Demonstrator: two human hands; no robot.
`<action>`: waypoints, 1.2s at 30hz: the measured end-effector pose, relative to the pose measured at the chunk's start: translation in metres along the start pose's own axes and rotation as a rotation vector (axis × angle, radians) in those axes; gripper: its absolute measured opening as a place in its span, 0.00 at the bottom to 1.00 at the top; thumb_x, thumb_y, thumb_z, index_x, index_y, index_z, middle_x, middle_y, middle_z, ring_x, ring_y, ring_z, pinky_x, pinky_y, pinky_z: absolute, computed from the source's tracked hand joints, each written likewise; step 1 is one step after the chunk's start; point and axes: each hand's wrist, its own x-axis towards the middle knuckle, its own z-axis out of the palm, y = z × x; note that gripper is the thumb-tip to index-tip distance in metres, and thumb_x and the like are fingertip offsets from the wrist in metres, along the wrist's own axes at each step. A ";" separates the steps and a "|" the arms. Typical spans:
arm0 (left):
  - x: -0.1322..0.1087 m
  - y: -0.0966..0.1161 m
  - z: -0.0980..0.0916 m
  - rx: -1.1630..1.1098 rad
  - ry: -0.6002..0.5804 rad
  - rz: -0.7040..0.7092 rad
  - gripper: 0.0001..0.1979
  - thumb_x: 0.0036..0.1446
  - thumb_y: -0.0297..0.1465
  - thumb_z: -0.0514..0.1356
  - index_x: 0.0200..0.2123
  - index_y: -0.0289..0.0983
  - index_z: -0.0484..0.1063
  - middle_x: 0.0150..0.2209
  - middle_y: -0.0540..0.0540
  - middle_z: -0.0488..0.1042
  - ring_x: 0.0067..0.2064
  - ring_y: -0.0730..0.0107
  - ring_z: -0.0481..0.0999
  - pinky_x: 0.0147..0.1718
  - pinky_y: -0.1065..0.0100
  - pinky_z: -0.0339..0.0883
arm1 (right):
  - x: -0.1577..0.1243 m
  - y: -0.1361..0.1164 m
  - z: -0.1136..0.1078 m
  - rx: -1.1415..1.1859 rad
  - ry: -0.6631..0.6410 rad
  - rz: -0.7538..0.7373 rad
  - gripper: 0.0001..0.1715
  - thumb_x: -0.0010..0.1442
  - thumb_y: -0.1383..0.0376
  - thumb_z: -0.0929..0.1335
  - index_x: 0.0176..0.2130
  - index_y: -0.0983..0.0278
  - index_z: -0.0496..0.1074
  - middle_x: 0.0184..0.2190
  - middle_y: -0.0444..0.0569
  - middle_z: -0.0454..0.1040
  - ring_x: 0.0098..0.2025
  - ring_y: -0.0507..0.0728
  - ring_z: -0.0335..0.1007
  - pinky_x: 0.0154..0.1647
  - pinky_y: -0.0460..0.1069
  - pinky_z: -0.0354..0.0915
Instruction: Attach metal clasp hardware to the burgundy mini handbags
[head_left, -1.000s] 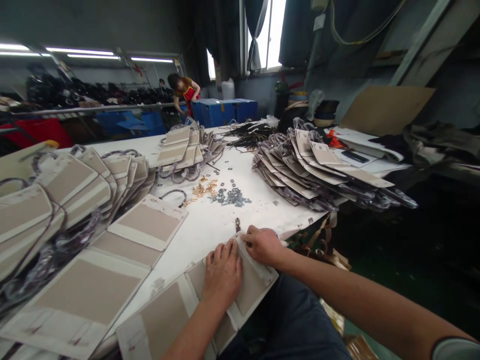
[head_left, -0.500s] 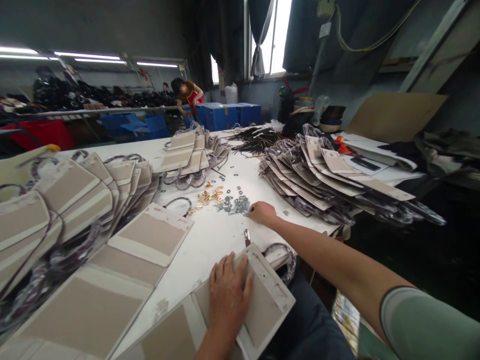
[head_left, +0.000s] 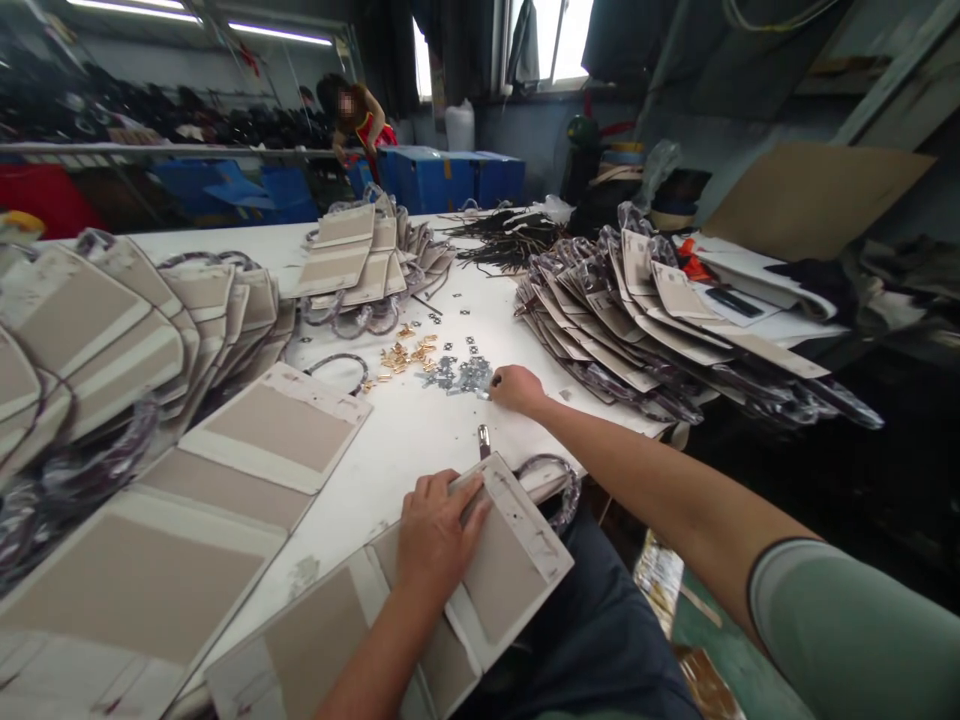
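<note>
A beige, white-edged bag panel (head_left: 495, 570) lies flat at the near desk edge; silver fittings (head_left: 459, 376) are heaped farther off.

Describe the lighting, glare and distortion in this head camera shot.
Head view: the window is blown out white, ceiling strip lights glare; the white table is evenly lit; wide-angle bending stretches the edges; the right hand at the silver metal pieces looks sharp.

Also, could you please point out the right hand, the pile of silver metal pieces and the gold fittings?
right hand (head_left: 517, 388): head view, on its back.
silver metal pieces (head_left: 457, 375): head view, middle of the pile.
gold fittings (head_left: 401, 356): head view, centre of the scatter.
</note>
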 end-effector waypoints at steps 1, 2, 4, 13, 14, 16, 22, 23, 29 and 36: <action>-0.001 0.001 -0.001 -0.002 0.000 -0.008 0.17 0.67 0.38 0.63 0.57 0.47 0.78 0.53 0.41 0.76 0.52 0.51 0.71 0.48 0.51 0.68 | -0.001 0.000 -0.002 0.017 0.000 -0.011 0.12 0.58 0.62 0.72 0.42 0.58 0.84 0.43 0.51 0.84 0.45 0.60 0.77 0.41 0.47 0.66; -0.001 0.002 -0.002 -0.005 0.000 -0.017 0.16 0.66 0.38 0.63 0.57 0.48 0.78 0.53 0.42 0.76 0.52 0.51 0.71 0.48 0.52 0.68 | -0.002 0.000 -0.004 0.035 -0.001 -0.023 0.12 0.57 0.63 0.72 0.41 0.58 0.84 0.43 0.50 0.84 0.44 0.59 0.77 0.40 0.47 0.66; -0.001 0.004 -0.004 -0.010 -0.001 -0.028 0.16 0.66 0.37 0.64 0.56 0.48 0.78 0.52 0.42 0.76 0.52 0.52 0.72 0.48 0.52 0.68 | -0.005 0.000 -0.011 0.076 -0.006 -0.046 0.14 0.56 0.65 0.72 0.42 0.57 0.84 0.41 0.48 0.84 0.43 0.58 0.78 0.39 0.46 0.66; -0.003 0.006 -0.007 -0.049 0.005 -0.070 0.16 0.63 0.36 0.66 0.54 0.49 0.79 0.51 0.44 0.76 0.52 0.53 0.72 0.49 0.52 0.67 | -0.043 0.000 -0.047 0.241 -0.175 -0.162 0.19 0.57 0.70 0.72 0.48 0.63 0.83 0.30 0.45 0.82 0.26 0.51 0.74 0.27 0.42 0.63; -0.002 0.006 -0.007 -0.052 0.000 -0.077 0.16 0.63 0.36 0.66 0.54 0.49 0.79 0.51 0.45 0.77 0.52 0.53 0.72 0.48 0.52 0.67 | -0.051 -0.002 -0.050 0.255 -0.215 -0.190 0.17 0.56 0.69 0.72 0.46 0.63 0.84 0.29 0.45 0.81 0.25 0.51 0.74 0.26 0.42 0.63; -0.002 0.007 -0.008 -0.058 -0.011 -0.089 0.17 0.63 0.36 0.66 0.55 0.49 0.79 0.51 0.45 0.77 0.52 0.53 0.72 0.48 0.52 0.67 | -0.070 -0.006 -0.055 0.288 -0.327 -0.256 0.13 0.55 0.69 0.72 0.40 0.63 0.85 0.27 0.44 0.80 0.24 0.50 0.72 0.23 0.42 0.62; -0.001 0.008 -0.011 -0.080 -0.005 -0.105 0.17 0.62 0.37 0.67 0.54 0.48 0.80 0.50 0.44 0.77 0.52 0.53 0.72 0.49 0.53 0.67 | -0.111 -0.023 -0.051 0.304 -0.585 -0.434 0.17 0.52 0.72 0.68 0.37 0.62 0.85 0.25 0.41 0.80 0.25 0.51 0.72 0.28 0.43 0.64; -0.001 0.008 -0.011 -0.084 -0.003 -0.107 0.17 0.62 0.37 0.67 0.54 0.47 0.80 0.50 0.44 0.77 0.53 0.53 0.72 0.49 0.53 0.67 | -0.114 -0.025 -0.049 0.280 -0.583 -0.450 0.17 0.52 0.72 0.69 0.37 0.62 0.85 0.26 0.41 0.80 0.27 0.52 0.73 0.30 0.43 0.65; -0.001 0.007 -0.010 -0.114 0.000 -0.124 0.17 0.61 0.37 0.67 0.54 0.47 0.80 0.50 0.44 0.78 0.53 0.53 0.72 0.50 0.53 0.67 | -0.118 -0.031 -0.045 0.152 -0.541 -0.503 0.16 0.52 0.74 0.69 0.36 0.62 0.85 0.31 0.43 0.83 0.35 0.55 0.77 0.37 0.44 0.67; 0.001 0.007 -0.008 -0.120 -0.003 -0.155 0.20 0.61 0.38 0.67 0.55 0.41 0.78 0.51 0.43 0.78 0.53 0.53 0.72 0.54 0.54 0.67 | -0.123 -0.029 -0.035 -0.010 -0.388 -0.466 0.14 0.53 0.71 0.71 0.39 0.59 0.84 0.38 0.46 0.84 0.42 0.59 0.78 0.40 0.47 0.66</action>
